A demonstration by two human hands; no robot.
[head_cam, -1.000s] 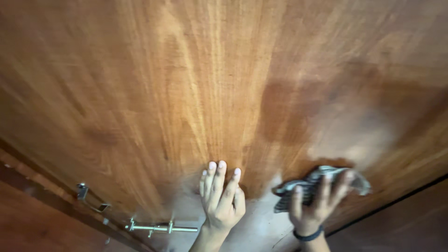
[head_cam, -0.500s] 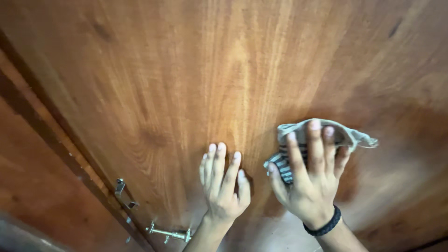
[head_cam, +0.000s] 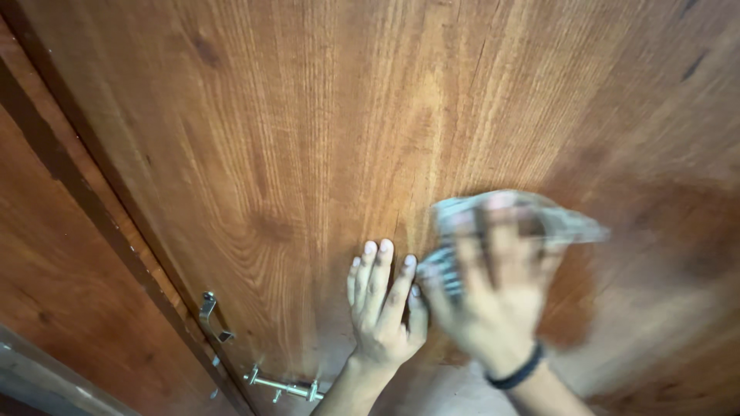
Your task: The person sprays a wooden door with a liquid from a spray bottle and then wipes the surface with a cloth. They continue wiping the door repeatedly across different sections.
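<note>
Two hands working on a wooden door, one bracing and one wiping.

Pressing flat with left hand (head_cam: 383,308), fingers together and empty, near the door's (head_cam: 308,139) lower edge; clamping right hand (head_cam: 493,289), blurred, fingers spread over a grey cloth (head_cam: 539,219) just beside it. Worth keeping cloth flat, following the grain, steering above the metal latch (head_cam: 281,385).

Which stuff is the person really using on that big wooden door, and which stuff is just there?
Being used:
left hand, flat on the wooden door
right hand, blurred, pressing a grey cloth

Just there:
metal bolt
metal hook
black wristband
</note>
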